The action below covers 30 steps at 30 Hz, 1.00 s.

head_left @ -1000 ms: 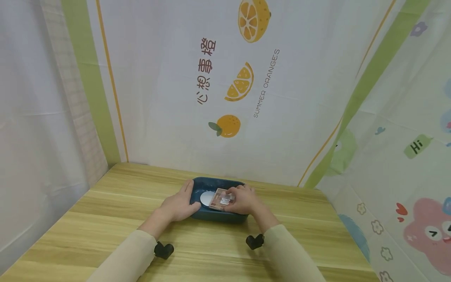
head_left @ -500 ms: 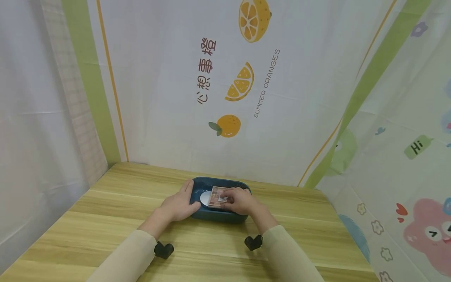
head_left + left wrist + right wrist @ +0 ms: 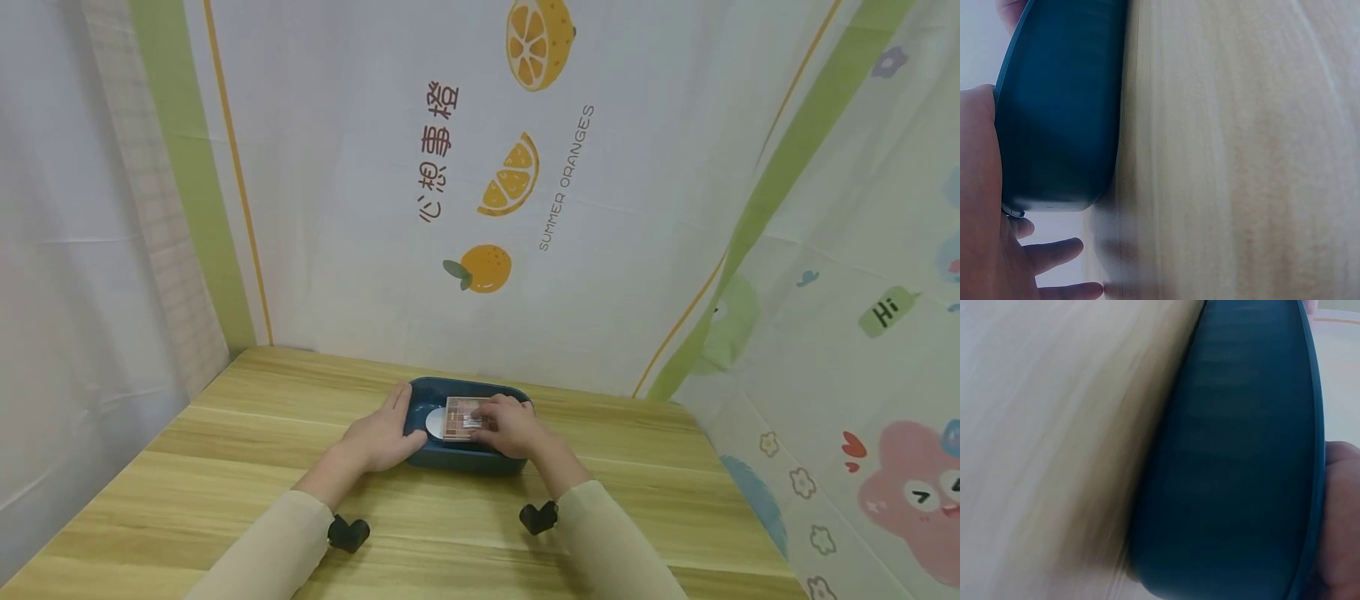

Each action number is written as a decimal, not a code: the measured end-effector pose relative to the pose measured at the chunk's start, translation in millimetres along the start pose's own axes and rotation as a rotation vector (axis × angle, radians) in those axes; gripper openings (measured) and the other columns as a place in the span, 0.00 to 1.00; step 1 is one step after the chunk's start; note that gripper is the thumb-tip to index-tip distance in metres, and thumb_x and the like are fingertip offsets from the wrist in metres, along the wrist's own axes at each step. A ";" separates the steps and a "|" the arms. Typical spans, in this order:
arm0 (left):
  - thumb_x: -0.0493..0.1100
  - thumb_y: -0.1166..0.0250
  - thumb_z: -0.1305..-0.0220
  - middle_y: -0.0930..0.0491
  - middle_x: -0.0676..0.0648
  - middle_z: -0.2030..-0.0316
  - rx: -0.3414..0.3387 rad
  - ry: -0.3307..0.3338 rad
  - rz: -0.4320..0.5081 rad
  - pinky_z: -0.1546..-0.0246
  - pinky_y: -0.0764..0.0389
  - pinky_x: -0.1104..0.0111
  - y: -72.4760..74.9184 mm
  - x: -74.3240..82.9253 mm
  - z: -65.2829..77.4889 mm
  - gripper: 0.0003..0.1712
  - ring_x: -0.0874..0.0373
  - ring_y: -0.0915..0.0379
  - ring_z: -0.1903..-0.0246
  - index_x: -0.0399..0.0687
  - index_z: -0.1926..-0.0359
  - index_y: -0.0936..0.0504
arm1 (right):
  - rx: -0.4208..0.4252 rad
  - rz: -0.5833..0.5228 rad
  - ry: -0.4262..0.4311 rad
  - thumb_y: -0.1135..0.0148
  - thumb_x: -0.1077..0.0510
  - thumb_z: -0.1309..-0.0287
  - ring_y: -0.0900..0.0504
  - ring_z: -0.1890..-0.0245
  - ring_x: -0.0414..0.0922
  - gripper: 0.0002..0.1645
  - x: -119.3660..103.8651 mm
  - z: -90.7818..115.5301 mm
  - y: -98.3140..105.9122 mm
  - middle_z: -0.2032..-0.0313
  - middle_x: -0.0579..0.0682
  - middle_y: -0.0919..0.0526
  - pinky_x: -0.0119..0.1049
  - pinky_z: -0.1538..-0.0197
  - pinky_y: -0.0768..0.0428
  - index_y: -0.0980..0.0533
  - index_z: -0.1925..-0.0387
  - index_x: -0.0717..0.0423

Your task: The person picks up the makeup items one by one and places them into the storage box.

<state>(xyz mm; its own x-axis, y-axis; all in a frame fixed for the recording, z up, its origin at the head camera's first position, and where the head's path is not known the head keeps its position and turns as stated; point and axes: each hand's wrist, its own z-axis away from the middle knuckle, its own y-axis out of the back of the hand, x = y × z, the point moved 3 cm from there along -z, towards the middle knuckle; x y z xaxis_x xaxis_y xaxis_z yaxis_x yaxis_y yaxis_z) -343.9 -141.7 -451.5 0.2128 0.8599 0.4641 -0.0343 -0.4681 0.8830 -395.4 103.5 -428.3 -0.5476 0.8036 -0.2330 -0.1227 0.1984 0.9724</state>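
A dark blue-green rectangular basin stands on the table. My left hand lies against its left end, the thumb over the near rim and the fingers straight along the end wall; in the left wrist view those fingers spread beyond the basin. Inside lies a flat square eyeshadow palette, brown and pink squares with a pale label on top. My right hand reaches over the right rim, fingertips and thumb curled on the palette, hiding its right part. Left of the palette, a round white disc is partly covered by it.
The wood-grain table extends around the basin. Behind it hangs a white curtain printed with oranges, and more curtains close off both sides. A black wrist mount sits below each sleeve.
The palette was tilted in my right hand and has come down to lie flatter, turned straighter and slightly left. My left hand and the basin have stayed put.
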 end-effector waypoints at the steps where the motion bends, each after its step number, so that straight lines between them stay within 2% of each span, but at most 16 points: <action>1: 0.59 0.44 0.32 0.52 0.29 0.13 0.000 0.001 0.001 0.35 0.18 0.43 0.2 0.1 0.0 0.58 0.31 0.32 0.22 0.29 0.13 0.53 | 0.006 -0.001 -0.002 0.32 0.43 0.25 0.25 0.27 0.57 0.25 0.4 -0.1 -0.3 0.28 0.55 0.21 0.68 0.27 0.35 0.17 0.32 0.45; 11: 0.59 0.44 0.32 0.53 0.30 0.12 -0.003 0.009 0.007 0.36 0.17 0.43 1.2 0.5 -0.2 0.58 0.31 0.30 0.23 0.30 0.13 0.53 | 0.030 -0.016 -0.010 0.30 0.44 0.26 0.23 0.29 0.57 0.25 2.5 -0.5 -0.6 0.31 0.55 0.19 0.69 0.28 0.34 0.16 0.34 0.47; 21: 0.61 0.41 0.29 0.53 0.30 0.13 -0.031 0.005 -0.012 0.35 0.18 0.41 4.9 1.1 -2.6 0.59 0.30 0.32 0.23 0.29 0.13 0.54 | 0.041 -0.006 -0.005 0.30 0.45 0.26 0.22 0.31 0.56 0.24 3.9 1.8 -1.3 0.33 0.55 0.17 0.65 0.29 0.33 0.16 0.35 0.49; 26: 0.60 0.37 0.27 0.54 0.29 0.13 -0.050 0.015 0.027 0.28 0.26 0.38 9.0 0.2 -2.1 0.60 0.29 0.37 0.20 0.30 0.13 0.55 | 0.062 -0.017 0.010 0.31 0.44 0.26 0.22 0.31 0.56 0.26 2.8 4.5 0.9 0.33 0.55 0.17 0.66 0.28 0.33 0.17 0.33 0.49; 30: 0.59 0.39 0.25 0.57 0.25 0.13 -0.040 0.016 0.066 0.24 0.31 0.35 11.5 -0.9 -0.6 0.58 0.26 0.43 0.19 0.31 0.12 0.56 | 0.110 -0.057 0.029 0.34 0.45 0.24 0.23 0.28 0.59 0.27 -1.0 10.0 9.3 0.32 0.56 0.18 0.69 0.26 0.35 0.17 0.32 0.52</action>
<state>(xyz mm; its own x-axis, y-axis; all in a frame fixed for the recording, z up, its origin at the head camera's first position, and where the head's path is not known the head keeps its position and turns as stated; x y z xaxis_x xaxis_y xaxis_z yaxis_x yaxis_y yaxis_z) -345.1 -147.7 -441.7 0.1934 0.8305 0.5224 -0.0864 -0.5159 0.8523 -387.7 110.2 -419.1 -0.5666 0.7727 -0.2862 -0.0641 0.3050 0.9502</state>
